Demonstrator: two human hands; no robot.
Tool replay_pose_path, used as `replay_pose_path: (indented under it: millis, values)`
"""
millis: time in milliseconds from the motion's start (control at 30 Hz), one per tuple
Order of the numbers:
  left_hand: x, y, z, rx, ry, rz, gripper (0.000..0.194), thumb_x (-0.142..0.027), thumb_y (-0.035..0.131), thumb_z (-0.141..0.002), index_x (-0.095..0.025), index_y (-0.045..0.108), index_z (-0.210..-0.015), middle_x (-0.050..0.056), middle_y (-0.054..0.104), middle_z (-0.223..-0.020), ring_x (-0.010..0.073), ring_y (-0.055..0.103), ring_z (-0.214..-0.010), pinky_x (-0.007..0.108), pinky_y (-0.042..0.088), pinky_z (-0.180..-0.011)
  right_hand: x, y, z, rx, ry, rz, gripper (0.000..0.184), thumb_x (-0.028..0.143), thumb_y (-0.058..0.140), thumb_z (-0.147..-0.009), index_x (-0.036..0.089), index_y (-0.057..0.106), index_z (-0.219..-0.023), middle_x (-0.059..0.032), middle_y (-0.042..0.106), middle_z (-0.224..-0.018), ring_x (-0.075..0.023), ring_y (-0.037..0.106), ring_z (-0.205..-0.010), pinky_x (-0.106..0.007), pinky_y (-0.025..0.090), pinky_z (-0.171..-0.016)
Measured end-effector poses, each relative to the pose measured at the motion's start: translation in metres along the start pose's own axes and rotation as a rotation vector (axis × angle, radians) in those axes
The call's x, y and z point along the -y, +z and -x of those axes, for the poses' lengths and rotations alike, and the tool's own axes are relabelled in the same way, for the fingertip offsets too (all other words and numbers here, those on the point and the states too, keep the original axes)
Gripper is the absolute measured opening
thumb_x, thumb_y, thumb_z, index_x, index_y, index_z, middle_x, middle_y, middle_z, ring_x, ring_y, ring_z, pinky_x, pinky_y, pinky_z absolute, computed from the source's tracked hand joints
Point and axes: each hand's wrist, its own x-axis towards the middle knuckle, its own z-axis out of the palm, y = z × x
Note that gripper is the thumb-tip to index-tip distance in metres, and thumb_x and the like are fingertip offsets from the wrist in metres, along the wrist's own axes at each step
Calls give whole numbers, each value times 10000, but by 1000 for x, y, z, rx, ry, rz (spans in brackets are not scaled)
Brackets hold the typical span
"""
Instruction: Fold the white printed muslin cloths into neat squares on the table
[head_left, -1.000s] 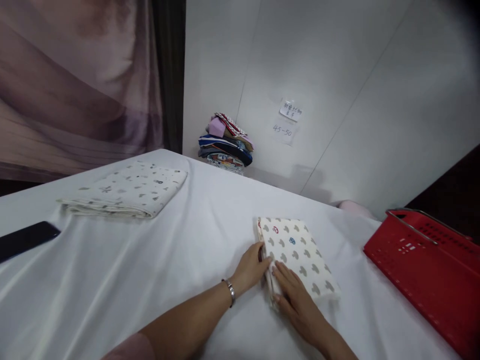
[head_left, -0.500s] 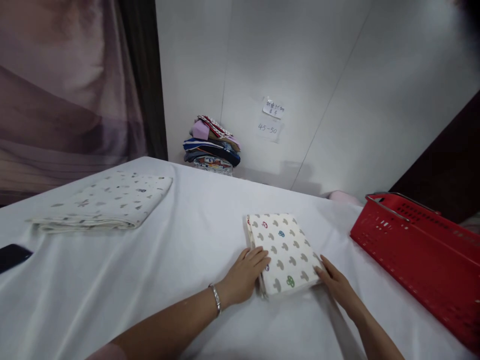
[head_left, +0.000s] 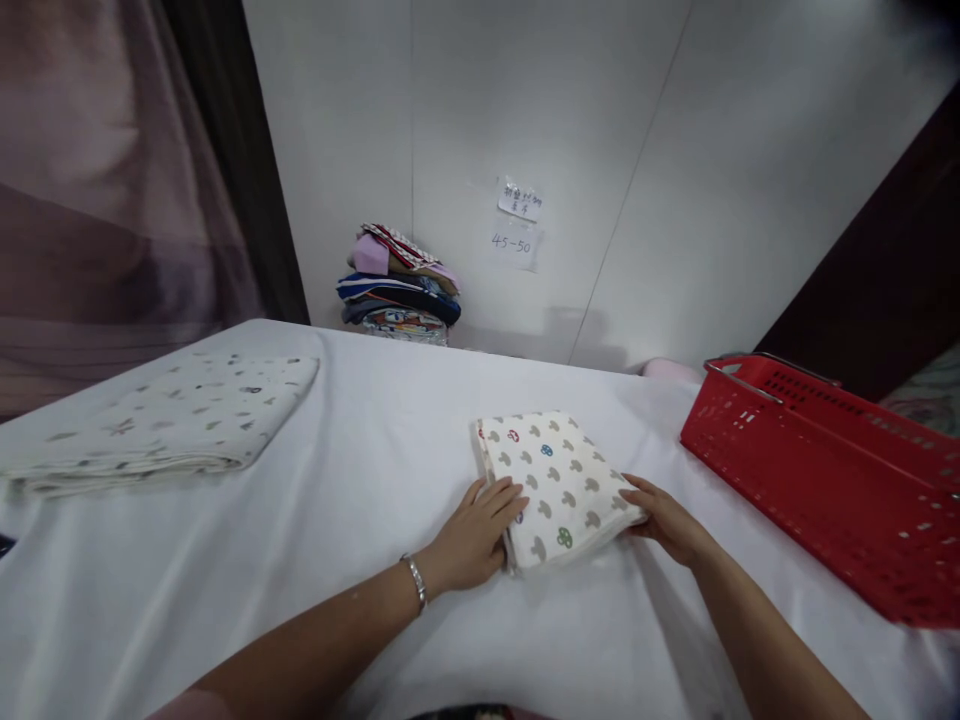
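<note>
A folded white cloth (head_left: 559, 482) with grey mushroom prints and a few coloured ones lies on the white-covered table (head_left: 390, 430). Across its left edge rest the outstretched fingers of my left hand (head_left: 471, 535), with the thumb low by the side. My right hand (head_left: 666, 515) pinches the cloth's right corner, thumb on top and fingers underneath, and that corner is slightly raised. The underside of the cloth is hidden.
A larger folded cloth (head_left: 187, 410) with small prints lies at the left. At the right stands a red basket (head_left: 810, 480) with a metal handle. Behind the table is a stack of folded fabrics (head_left: 401, 285), against a wall with paper notes (head_left: 517, 225).
My right hand has moved from the near left part of the cloth to its right corner and lifted it. My left fingers now lie over the left edge. The view has turned left-to-right.
</note>
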Motion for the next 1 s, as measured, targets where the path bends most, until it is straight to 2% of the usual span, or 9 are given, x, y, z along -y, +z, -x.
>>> replay_pose_path:
  millis: [233, 333, 433, 500, 600, 700, 800, 900, 1000]
  values:
    - [-10, -3, -9, 61, 82, -9, 857, -30, 451, -600, -231, 187, -1390, 44, 328, -1421, 222, 196, -1336, 509, 64, -1101, 17, 3, 3, 29, -49, -82, 509, 307, 633, -713, 248, 484, -1196, -43, 634, -983, -171, 607, -781, -309, 538, -626]
    - [-28, -8, -9, 89, 94, 8, 915, -29, 449, -561, -229, 150, -1401, 46, 291, -1440, 230, 185, -1339, 533, 14, -1095, 21, 3, 5, 21, -51, -97, 528, 303, 638, -712, 237, 467, -1207, -49, 628, -984, -167, 601, -764, -334, 541, -645]
    - [-51, -8, -10, 124, 94, 29, 892, -98, 502, -591, -221, 152, -1402, 54, 239, -1462, 246, 165, -1343, 532, 3, -1096, 22, 4, 5, 13, -44, -103, 554, 309, 636, -715, 234, 446, -1229, -42, 628, -943, -155, 592, -723, -343, 539, -643]
    - [-65, -2, -15, 127, 67, 34, 859, -178, 546, -642, -222, 150, -1403, 60, 212, -1471, 261, 160, -1343, 534, 23, -1096, 22, 4, 5, 4, -36, -99, 570, 305, 636, -714, 246, 433, -1243, -33, 629, -927, -149, 589, -708, -340, 538, -634]
    - [-79, 14, -30, 63, -32, -25, 825, -256, 580, -700, -213, 150, -1403, 81, 185, -1478, 290, 162, -1338, 559, 46, -1083, 24, 6, 4, 8, -41, -100, 581, 290, 636, -714, 261, 427, -1256, -29, 629, -921, -145, 586, -699, -331, 537, -615]
    - [-84, 29, -47, 10, -125, -127, 811, -191, 578, -712, -191, 156, -1405, 106, 186, -1475, 314, 215, -1314, 576, 103, -1064, 26, 8, 6, 17, -60, -99, 570, 288, 637, -719, 266, 443, -1255, -20, 627, -883, -137, 578, -681, -319, 538, -595]
    - [-85, 36, -56, 12, -184, -211, 735, -69, 481, -738, -174, 184, -1402, 122, 253, -1450, 306, 321, -1254, 571, 202, -1027, 28, 8, 8, 22, -77, -102, 562, 284, 644, -717, 262, 466, -1249, -16, 628, -859, -132, 574, -676, -322, 542, -606]
    - [-86, 38, -55, -4, -191, -287, 719, 30, 368, -737, -188, 199, -1401, 109, 294, -1434, 283, 366, -1220, 564, 232, -1011, 29, 10, 11, 17, -85, -107, 551, 275, 648, -714, 256, 486, -1240, -12, 631, -836, -128, 571, -660, -328, 544, -604]
    - [-85, 37, -48, -9, -170, -312, 754, 40, 364, -724, -211, 169, -1408, 102, 314, -1424, 283, 351, -1231, 575, 214, -1017, 28, 12, 13, 16, -84, -115, 553, 273, 652, -711, 246, 494, -1240, -16, 638, -819, -133, 572, -651, -339, 546, -604]
